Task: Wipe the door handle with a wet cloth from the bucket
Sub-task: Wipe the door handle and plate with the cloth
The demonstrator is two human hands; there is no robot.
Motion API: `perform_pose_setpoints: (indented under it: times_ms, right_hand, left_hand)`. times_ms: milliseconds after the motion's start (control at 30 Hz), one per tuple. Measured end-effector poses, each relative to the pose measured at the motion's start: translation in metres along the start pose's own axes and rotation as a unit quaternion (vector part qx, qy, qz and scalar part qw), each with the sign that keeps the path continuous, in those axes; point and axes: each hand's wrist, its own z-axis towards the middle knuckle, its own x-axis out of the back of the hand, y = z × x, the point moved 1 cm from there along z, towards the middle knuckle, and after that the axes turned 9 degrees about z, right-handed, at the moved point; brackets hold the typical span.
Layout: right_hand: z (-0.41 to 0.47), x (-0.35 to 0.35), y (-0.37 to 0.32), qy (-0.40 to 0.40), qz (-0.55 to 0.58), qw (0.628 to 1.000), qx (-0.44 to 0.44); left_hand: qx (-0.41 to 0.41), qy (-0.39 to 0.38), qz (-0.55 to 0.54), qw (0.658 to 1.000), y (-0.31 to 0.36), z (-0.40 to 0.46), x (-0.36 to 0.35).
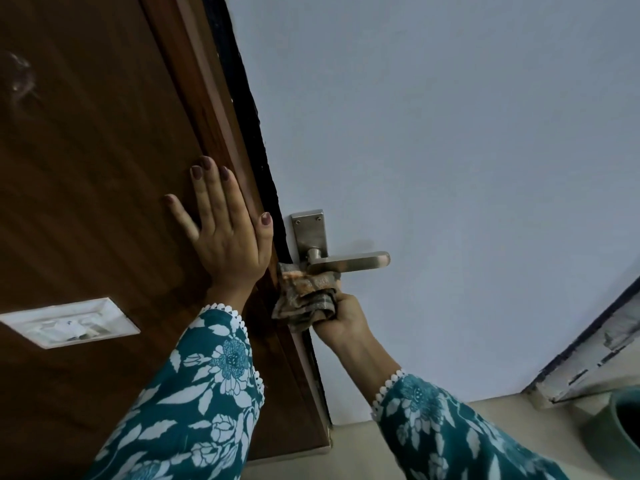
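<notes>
A brushed-metal lever door handle (360,260) with its backplate (310,230) is mounted on a pale grey-blue door (450,150). My right hand (341,318) is shut on a checked orange-and-grey cloth (304,294), which presses against the underside of the lever near its pivot. My left hand (225,233) lies flat with fingers spread on the brown wooden panel (86,168) beside the door edge. The green bucket (614,431) stands on the floor at the lower right, partly cut off.
A white switch plate (69,323) is set into the brown panel at the left. A worn frame or skirting (588,355) runs diagonally at the right, above the bucket. Beige floor (353,455) shows below the door.
</notes>
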Motion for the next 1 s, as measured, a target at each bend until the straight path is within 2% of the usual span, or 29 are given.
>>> perform_pose_setpoints:
  times_ms: [133,300,367,400,433,467,533,567,633,667,700,733,767,933,1000]
  right_hand:
    - [0.003,0.004,-0.001,0.006,0.013,1.000,0.020]
    - [-0.005,0.021,-0.037,-0.012,0.030,0.999,0.019]
    - [-0.027,0.020,-0.053,-0.001,-0.076,0.993,0.090]
    - [-0.039,0.017,-0.059,0.009,-0.189,0.968,0.167]
    - [-0.051,0.013,-0.062,0.017,-0.319,0.910,0.265]
    - [-0.058,0.009,-0.064,0.013,-0.440,0.817,0.372]
    - [-0.060,0.000,-0.061,-0.030,-0.598,0.573,0.560]
    - [-0.056,-0.007,-0.055,-0.063,-0.645,0.445,0.617]
    - [-0.028,-0.012,-0.042,-0.135,-0.718,0.212,0.649]
    - [-0.010,-0.010,-0.039,-0.164,-0.743,0.121,0.637]
    - [0.006,-0.006,-0.036,-0.177,-0.765,0.055,0.617]
    - [0.017,-0.001,-0.034,-0.177,-0.779,0.008,0.601]
    - [0.021,0.002,-0.032,-0.169,-0.796,-0.014,0.582]
    - [0.014,-0.008,-0.036,-0.163,-0.835,-0.023,0.524]
    - [0.011,-0.019,-0.040,-0.139,-0.860,-0.025,0.490]
  left_hand:
    - [-0.003,-0.002,0.003,1.000,0.000,0.000,0.000]
    - [-0.004,0.002,0.002,1.000,-0.001,0.000,-0.001]
    - [-0.001,0.003,0.003,1.000,0.000,0.000,-0.001]
    - [0.001,0.003,0.004,1.000,0.000,0.000,-0.001]
    - [0.002,0.002,0.006,1.000,0.000,0.000,-0.001]
    - [0.002,0.001,0.007,1.000,0.000,0.000,-0.001]
    - [-0.003,-0.001,0.006,1.000,0.000,0.001,0.000]
    - [-0.005,-0.004,0.005,1.000,0.000,0.001,0.000]
    - [-0.008,-0.009,0.004,1.000,0.000,0.001,0.002]
    - [-0.008,-0.010,0.002,1.000,0.000,0.001,0.002]
    - [-0.008,-0.010,-0.002,1.000,0.000,0.001,0.002]
    - [-0.008,-0.008,-0.006,1.000,-0.001,0.001,0.002]
    - [-0.007,-0.006,-0.007,1.000,-0.001,0.001,0.001]
    - [-0.008,-0.004,-0.002,1.000,-0.001,0.001,0.001]
    - [-0.006,-0.003,0.001,1.000,-0.001,0.000,0.000]
